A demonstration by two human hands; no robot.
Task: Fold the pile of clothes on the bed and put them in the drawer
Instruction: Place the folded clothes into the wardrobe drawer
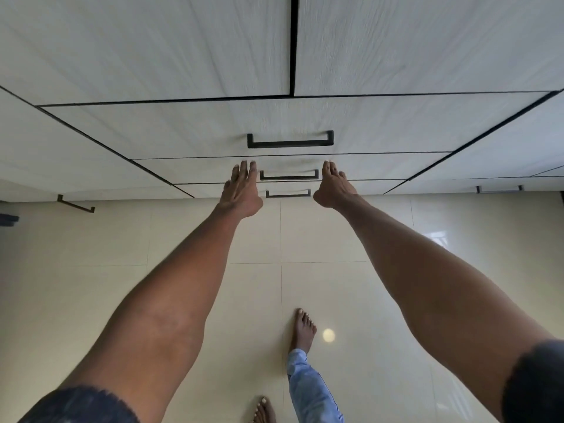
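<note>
A pale wood-grain wardrobe fills the upper part of the head view, with a stack of three closed drawers in its middle. The top drawer [183, 129] carries a black bar handle [290, 141]; the middle drawer's handle [289, 175] and the bottom drawer's handle [288, 194] sit below it. My left hand [242, 190] and my right hand [334, 187] are stretched forward, fingers extended, on either side of the middle handle, at the drawer front. Neither hand holds anything. No clothes or bed are in view.
Two tall cupboard doors [152, 41] rise above the drawers. Side units with their own handles [76, 206] flank the stack. Glossy cream floor tiles [351, 285] lie below, with my bare feet [302, 329] and a light blue trouser leg [308, 389].
</note>
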